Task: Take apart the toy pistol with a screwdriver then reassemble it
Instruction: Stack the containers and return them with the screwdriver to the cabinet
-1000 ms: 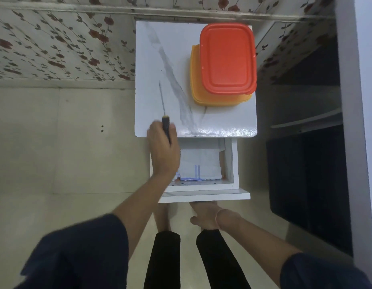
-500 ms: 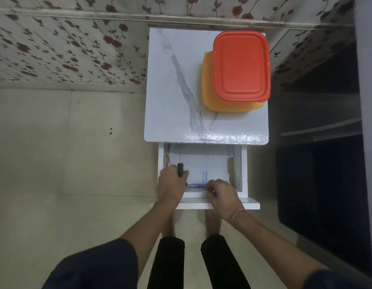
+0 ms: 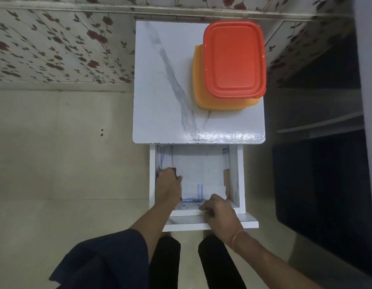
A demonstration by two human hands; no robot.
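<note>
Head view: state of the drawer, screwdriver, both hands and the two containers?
Drawer, pulled open.
Left hand, grips screwdriver handle.
Screwdriver, inside drawer, along its left wall.
Right hand, grips drawer's front edge.
Orange container, upright on cabinet top.
Red container, lid on, stacked on orange container.

red-lidded box [image 3: 234,59] on orange box [image 3: 204,97], white table [image 3: 160,80]

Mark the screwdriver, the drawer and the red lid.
screwdriver [image 3: 172,157], head view, on its metal shaft.
drawer [image 3: 236,176], head view, on its right wall.
red lid [image 3: 234,59], head view, on its flat centre.
</note>
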